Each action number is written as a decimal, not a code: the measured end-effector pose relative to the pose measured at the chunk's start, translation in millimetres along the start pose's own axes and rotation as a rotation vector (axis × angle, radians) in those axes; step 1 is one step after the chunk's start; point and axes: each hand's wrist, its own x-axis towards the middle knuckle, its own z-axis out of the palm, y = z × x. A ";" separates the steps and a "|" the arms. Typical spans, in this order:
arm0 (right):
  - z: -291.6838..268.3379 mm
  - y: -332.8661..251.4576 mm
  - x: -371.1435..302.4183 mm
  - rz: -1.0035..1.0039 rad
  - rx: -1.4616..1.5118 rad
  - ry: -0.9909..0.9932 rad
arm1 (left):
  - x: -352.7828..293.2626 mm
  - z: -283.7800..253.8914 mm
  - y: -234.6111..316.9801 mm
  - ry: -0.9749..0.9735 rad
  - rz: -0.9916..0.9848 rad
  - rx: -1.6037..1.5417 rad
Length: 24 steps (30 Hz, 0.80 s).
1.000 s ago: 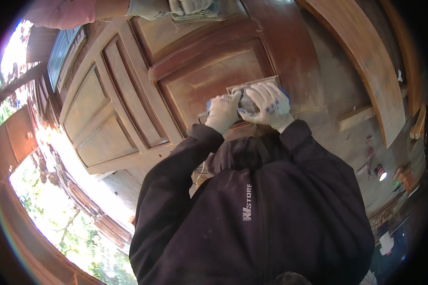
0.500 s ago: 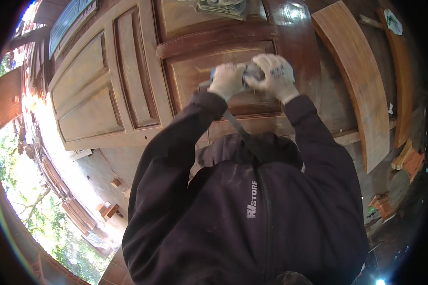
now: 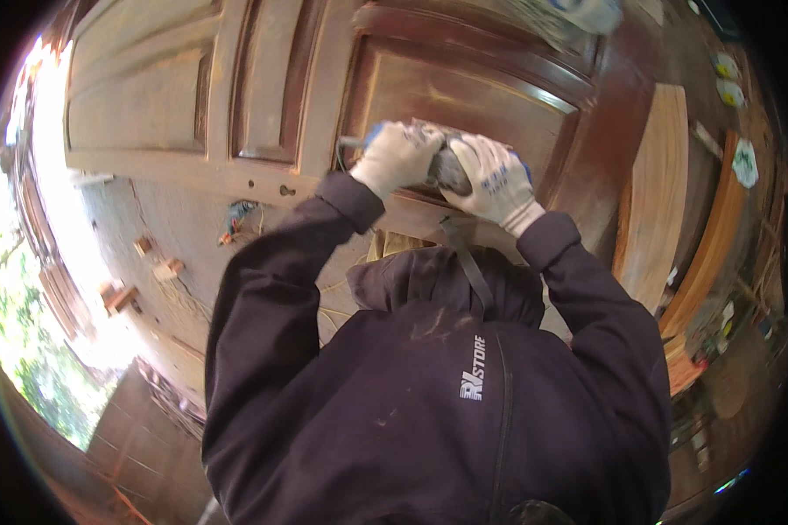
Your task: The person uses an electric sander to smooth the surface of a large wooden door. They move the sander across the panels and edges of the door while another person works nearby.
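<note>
A panelled wooden door (image 3: 320, 179) lies flat before me, pale on the left and dark reddish-brown on the right. Over the near edge of its dark panel, both hands hold a dusty grey power tool (image 3: 451, 171) with a rounded body. My left hand (image 3: 398, 156), in a white work glove with blue on it, wraps its left end, where a grey stub or cord sticks out. My right hand (image 3: 496, 179), gloved alike, grips the rounded part. The tool's underside is hidden by the gloves, so its exact kind does not show.
Right of the door stand a wide plank (image 3: 661, 175) and a curved board (image 3: 705, 241). A blue-and-orange tool (image 3: 237, 220) and small wood blocks (image 3: 168, 269) lie on the floor at left. A whitish bundle (image 3: 578, 13) rests on the door's far part.
The view has turned and shifted, bringing more floor at left into sight. Both hands, still on the tool, have come from the panel's middle toward its near edge.
</note>
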 end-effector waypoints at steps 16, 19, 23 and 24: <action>-0.9 8.8 10.8 0.007 -0.023 -0.018 | 6.5 0.1 1.3 0.092 -0.060 -0.082; -2.1 -7.8 -46.4 0.084 -0.018 -0.033 | -10.5 25.4 40.7 0.104 0.001 -0.165; -2.0 -5.6 -30.5 0.099 -0.018 -0.006 | -4.4 14.5 25.1 0.168 0.086 -0.175; -5.1 2.2 -13.7 0.055 -0.034 0.027 | 7.2 14.9 13.9 0.197 0.095 -0.165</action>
